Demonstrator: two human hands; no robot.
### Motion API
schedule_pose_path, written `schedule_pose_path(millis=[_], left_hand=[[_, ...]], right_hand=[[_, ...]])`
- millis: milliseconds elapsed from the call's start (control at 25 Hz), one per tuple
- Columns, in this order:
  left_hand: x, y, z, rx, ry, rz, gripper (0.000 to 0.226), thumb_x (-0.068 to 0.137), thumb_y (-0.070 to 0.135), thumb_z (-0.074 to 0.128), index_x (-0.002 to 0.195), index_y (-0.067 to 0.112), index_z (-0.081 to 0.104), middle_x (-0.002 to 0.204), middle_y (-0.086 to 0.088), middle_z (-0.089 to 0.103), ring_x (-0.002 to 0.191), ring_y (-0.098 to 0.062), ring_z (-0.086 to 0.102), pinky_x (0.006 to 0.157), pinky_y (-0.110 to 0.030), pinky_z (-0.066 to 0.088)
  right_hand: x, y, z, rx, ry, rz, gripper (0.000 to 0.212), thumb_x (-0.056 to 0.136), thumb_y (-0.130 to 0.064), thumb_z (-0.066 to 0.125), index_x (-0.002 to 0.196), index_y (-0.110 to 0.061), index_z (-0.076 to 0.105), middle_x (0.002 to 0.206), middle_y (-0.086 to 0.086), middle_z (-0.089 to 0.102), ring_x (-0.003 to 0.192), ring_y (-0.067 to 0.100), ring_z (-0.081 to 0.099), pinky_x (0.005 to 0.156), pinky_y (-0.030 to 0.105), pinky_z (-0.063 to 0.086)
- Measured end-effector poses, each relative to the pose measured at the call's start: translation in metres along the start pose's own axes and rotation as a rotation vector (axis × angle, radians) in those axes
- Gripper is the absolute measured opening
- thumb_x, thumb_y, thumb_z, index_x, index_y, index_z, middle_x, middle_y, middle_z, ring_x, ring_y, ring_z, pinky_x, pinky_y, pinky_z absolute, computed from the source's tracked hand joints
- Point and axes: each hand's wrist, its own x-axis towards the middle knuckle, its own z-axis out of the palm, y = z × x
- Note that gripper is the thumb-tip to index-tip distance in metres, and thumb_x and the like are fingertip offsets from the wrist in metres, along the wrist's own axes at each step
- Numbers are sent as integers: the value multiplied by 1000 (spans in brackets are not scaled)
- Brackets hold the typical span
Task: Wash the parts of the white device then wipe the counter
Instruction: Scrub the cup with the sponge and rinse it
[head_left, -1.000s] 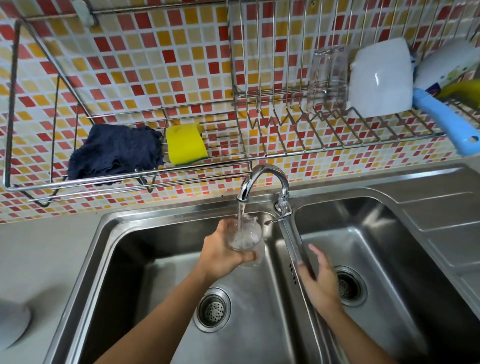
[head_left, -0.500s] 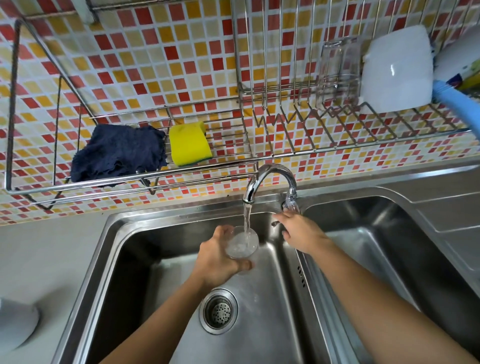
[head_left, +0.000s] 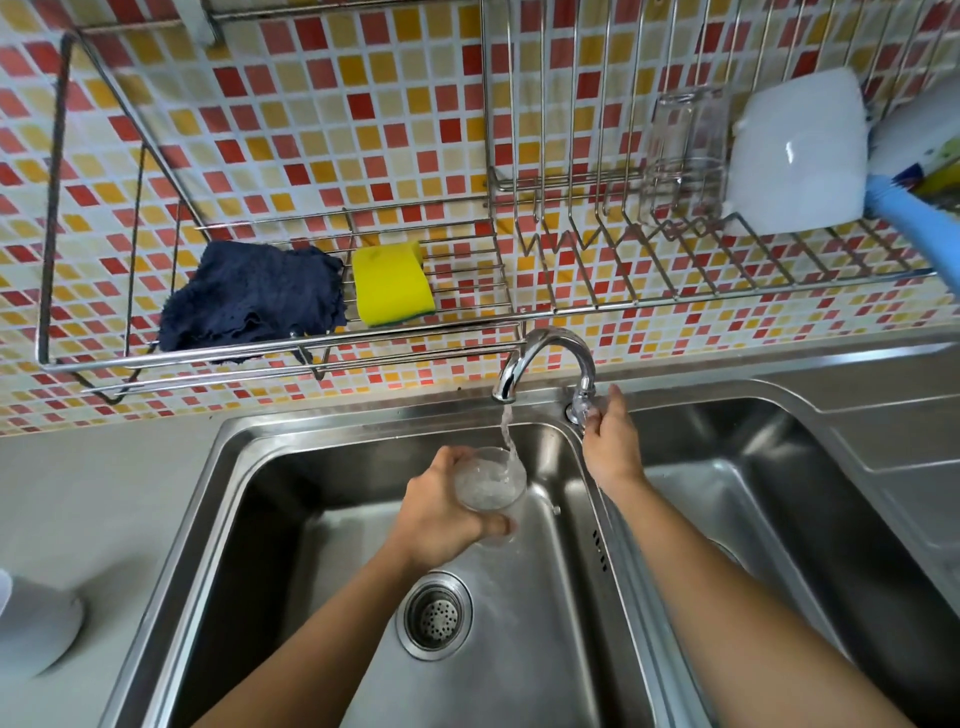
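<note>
We see the left hand (head_left: 441, 514) curled round a clear cup (head_left: 491, 486), mouth up, over the left sink basin (head_left: 291, 519) and above the drain (head_left: 435, 616). Water runs from the faucet (head_left: 545, 353) into the cup. The right hand (head_left: 610, 447) grips the faucet at its base, fingers curled round it. On the wire rack (head_left: 311, 348) we note a dark blue cloth (head_left: 254, 296) just beside a yellow sponge (head_left: 392, 283). Far right is a white part (head_left: 797, 156).

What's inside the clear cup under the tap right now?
Running water from the faucet churns inside the clear cup, gripped by the left hand. The froth and the hand hide its bottom, so any residue cannot be seen.
</note>
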Motion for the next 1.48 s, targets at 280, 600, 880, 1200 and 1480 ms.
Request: schedule_pose_path(millis=[280,600,880,1200,1480], left_hand=[[-11,-26,10,26,38,-60,74,42,28,85,107,25,47,108,0,47,96,-16,52,79,-19,45],[-21,-40,5,910,-53,41,84,63,38,71,138,32,34,128,3,37,120,-20,37,94,-46,34],[-22,-25,-4,1286,-47,351,77,74,23,64,141,22,27,133,-4,34,122,-26,35,91,-47,29],[-30,-12,-10,1269,-34,481,80,75,23,65,143,19,23,132,-5,32,121,-26,35,95,-52,31],[-61,-40,-69,-253,155,-60,73,53,13,86,111,17,42,104,4,55,98,-13,58,77,-31,55]], right_hand=[[-91,75,12,-680,-209,-79,63,98,-38,20,146,-3,-1,156,13,-6,144,25,-5,115,37,0],[-94,91,14,-748,-197,-185,59,97,-14,25,146,-4,-7,156,11,-11,143,24,-11,110,34,-9],[-92,87,11,-763,-246,-187,68,92,-7,31,144,-3,-13,155,13,-16,142,25,-15,109,34,-10],[-104,61,-3,-804,-332,-209,56,101,-27,16,145,-3,-9,155,13,-14,143,23,-12,115,34,-4],[-175,2,40,-590,-339,-328,54,100,-30,25,147,-8,13,156,7,14,143,19,12,114,28,11]])
